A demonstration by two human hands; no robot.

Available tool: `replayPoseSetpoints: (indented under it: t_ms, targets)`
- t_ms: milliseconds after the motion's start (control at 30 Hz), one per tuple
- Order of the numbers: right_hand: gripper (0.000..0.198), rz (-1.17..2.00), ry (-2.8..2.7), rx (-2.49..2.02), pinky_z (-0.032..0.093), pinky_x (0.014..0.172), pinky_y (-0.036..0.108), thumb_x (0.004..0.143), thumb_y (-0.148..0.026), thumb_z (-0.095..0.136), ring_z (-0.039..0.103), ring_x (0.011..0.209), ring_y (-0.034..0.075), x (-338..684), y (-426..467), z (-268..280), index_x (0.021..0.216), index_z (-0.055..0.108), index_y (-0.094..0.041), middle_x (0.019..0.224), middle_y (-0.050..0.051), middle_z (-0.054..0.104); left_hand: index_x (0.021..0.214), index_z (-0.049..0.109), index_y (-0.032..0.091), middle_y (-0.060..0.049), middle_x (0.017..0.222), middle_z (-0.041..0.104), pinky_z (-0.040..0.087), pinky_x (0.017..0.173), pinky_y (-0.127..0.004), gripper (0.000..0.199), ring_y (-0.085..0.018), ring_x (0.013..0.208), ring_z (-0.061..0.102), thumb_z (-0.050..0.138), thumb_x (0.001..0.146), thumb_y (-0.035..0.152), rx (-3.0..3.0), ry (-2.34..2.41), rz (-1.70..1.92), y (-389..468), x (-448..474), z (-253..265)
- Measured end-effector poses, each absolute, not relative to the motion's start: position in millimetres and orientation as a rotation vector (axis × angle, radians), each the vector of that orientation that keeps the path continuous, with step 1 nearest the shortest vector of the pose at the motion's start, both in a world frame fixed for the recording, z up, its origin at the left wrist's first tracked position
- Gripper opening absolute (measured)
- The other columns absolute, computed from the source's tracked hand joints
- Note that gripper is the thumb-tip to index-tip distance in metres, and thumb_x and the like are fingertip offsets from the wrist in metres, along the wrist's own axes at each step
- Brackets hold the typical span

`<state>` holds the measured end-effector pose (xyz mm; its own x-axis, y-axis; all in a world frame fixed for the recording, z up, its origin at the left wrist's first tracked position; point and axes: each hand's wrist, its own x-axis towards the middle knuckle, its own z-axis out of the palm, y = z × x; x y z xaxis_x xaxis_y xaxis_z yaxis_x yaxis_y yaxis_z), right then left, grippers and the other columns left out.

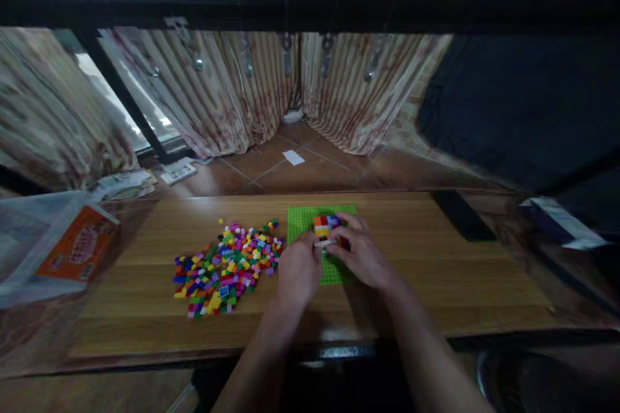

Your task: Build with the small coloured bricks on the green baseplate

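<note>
A small build of red, yellow, white and blue toy bricks [320, 222] stands on a green studded baseplate [300, 216]. My left hand [299, 268] is closed at the near left side of the build, its fingertips pinching one end of a long white brick [324, 243]. From the right, my right hand [362, 250] curls its fingers around the build's far and right sides, with the thumb side close to the white brick's other end. The fingers hide part of the build. Left of the baseplate lies a spread pile of loose multicoloured bricks [237, 261].
Everything lies on a low wooden table [416, 297]. A black phone-like slab [464, 215] lies at its right. Beside the left end is a clear plastic bag with an orange package [80, 244]. A dark metal bar [300, 10] crosses beyond, before striped curtains [232, 90].
</note>
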<state>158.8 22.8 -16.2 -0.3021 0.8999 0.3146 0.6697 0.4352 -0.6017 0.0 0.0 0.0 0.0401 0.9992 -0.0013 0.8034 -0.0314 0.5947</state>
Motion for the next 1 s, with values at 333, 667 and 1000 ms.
replayPoseSetpoints:
  t_ms: [333,667,1000]
  targets:
    - [0.013,0.498,-1.999,-1.270,0.042,0.100,0.047,0.084,-0.027,0.063,0.053,0.115,0.024,165.6,23.9,-18.2,0.094,0.070,-0.028,0.124,0.005,0.058,0.072,0.061,0.016,-0.002,0.063,0.060,0.032,0.057,-0.024,0.029,-0.013,0.059,0.054,0.042,0.091,0.028,1.679,1.625,0.682,9.8,-4.1,-0.1]
    - [0.010,0.537,-1.968,-1.203,0.046,0.092,0.039,0.085,-0.026,0.062,0.058,0.101,0.020,167.1,27.4,-20.0,0.085,0.073,-0.028,0.100,0.002,0.066,0.056,0.055,0.018,0.000,0.048,0.049,0.030,0.054,-0.025,0.048,-0.013,0.051,0.048,0.034,0.093,0.041,1.520,1.522,0.767,18.4,-3.1,-9.6]
    - [0.007,0.438,-1.844,-1.396,0.043,0.094,0.044,0.078,-0.024,0.068,0.055,0.105,0.023,164.9,30.2,-24.6,0.079,0.074,-0.027,0.108,0.005,0.061,0.070,0.062,0.016,-0.002,0.063,0.059,0.030,0.057,-0.024,0.026,-0.013,0.060,0.052,0.046,0.088,0.025,1.558,1.809,0.711,19.6,-7.8,2.2]
